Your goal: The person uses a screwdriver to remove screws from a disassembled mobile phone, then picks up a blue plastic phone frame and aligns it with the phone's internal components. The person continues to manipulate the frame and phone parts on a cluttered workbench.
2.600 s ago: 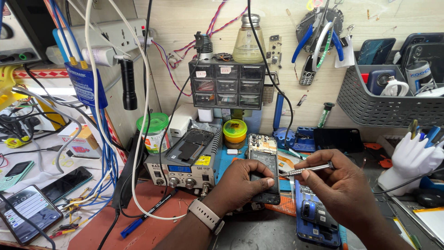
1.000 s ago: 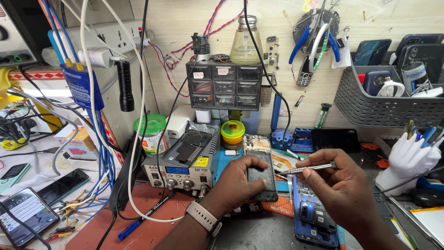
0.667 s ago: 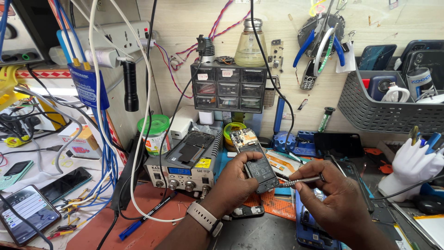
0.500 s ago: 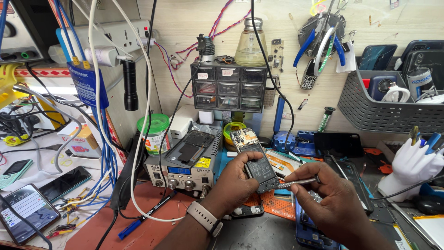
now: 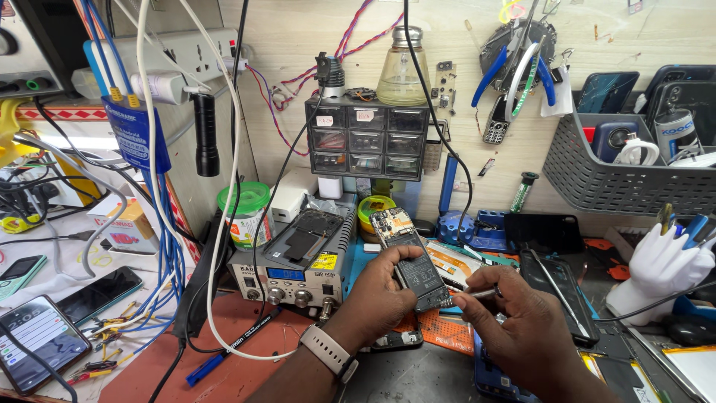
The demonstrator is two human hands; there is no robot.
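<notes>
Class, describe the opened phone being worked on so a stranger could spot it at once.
Find the small grey drawer cabinet against the wall. Below it, the left hand holds an opened phone tilted up. Unlike the phones lying flat nearby, it shows its circuit board and battery, with no back cover.

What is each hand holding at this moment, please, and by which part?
Left hand grips the opened phone by its side edges; right hand pinches a thin metal tool near its tip.

Station unit mid-bench: blue lit display, yellow label on top rt corner. Phone at bench's front-left corner, screen lit, grey-white. Drawer cabinet at back edge: small white labels.
</notes>
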